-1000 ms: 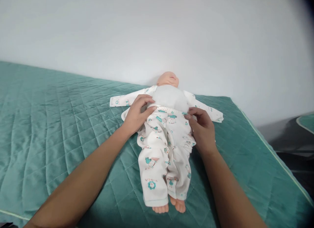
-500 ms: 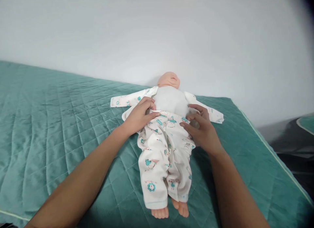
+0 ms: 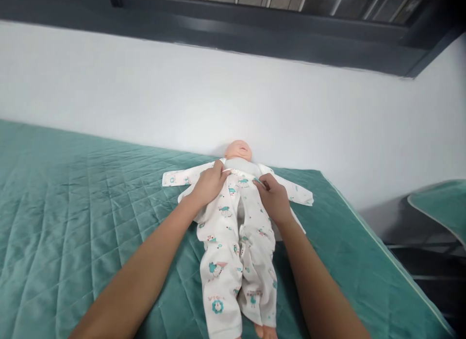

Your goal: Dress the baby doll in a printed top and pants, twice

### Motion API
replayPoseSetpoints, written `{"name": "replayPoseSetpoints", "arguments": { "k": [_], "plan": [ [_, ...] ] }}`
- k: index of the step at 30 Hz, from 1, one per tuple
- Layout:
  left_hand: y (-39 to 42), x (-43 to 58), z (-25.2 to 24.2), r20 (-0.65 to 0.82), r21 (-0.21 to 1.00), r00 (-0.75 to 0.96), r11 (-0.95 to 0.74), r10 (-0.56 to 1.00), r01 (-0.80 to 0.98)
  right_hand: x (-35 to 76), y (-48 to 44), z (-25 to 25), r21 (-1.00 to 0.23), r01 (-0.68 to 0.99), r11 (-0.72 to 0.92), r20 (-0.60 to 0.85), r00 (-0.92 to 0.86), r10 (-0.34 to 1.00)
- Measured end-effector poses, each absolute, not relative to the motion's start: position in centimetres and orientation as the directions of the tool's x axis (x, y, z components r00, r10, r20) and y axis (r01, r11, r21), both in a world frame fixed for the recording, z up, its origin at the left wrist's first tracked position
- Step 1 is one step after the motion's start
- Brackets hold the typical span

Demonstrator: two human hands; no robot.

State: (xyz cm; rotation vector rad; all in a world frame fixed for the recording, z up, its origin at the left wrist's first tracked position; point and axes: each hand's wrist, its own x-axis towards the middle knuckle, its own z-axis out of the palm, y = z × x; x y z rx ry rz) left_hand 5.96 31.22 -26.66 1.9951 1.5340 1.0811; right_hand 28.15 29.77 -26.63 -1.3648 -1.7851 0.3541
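Note:
A baby doll (image 3: 238,150) lies on its back on a teal quilted bed cover (image 3: 73,193), head toward the wall. It wears white printed trousers (image 3: 233,251). An open white printed shirt (image 3: 182,176) is spread under it, sleeves out to both sides. My left hand (image 3: 209,186) grips the trouser waistband at the doll's left side. On the other side of the waistband, my right hand (image 3: 273,200) pinches the fabric. The waistband sits high on the doll's white chest (image 3: 240,165).
A white wall (image 3: 233,96) runs behind the bed, with a dark window frame (image 3: 255,33) above. The bed's right edge (image 3: 367,232) drops to a dark floor. Another teal-covered surface (image 3: 440,208) shows at the far right.
Both hands have pulled the trouser waistband up the doll's body toward its chest. My view has tilted up, bringing the window frame into sight.

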Motion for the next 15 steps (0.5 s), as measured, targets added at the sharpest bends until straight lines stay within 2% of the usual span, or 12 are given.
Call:
{"name": "replayPoseSetpoints", "arguments": {
  "k": [4,8,11,15],
  "plan": [
    [33.1,5.6,-27.1,0.268,0.821,0.120,-0.292,0.956,0.491,28.3,31.9,-27.0,-0.822,0.510,0.253,0.287,-0.012,0.958],
    [33.6,5.1,-27.8,0.254,0.876,0.144,-0.291,0.956,0.386,28.5,32.6,-27.5,-0.979,0.194,0.061,0.052,-0.054,0.997],
    [33.3,5.0,-28.0,0.235,0.906,0.142,-0.269,0.962,0.328,28.7,32.5,-27.8,-1.000,0.000,-0.013,-0.013,-0.062,0.998],
    [32.6,4.7,-27.9,0.205,0.930,0.137,-0.237,0.969,0.282,29.2,32.3,-27.8,-0.992,-0.124,-0.029,-0.022,-0.056,0.998]
  ]
}}
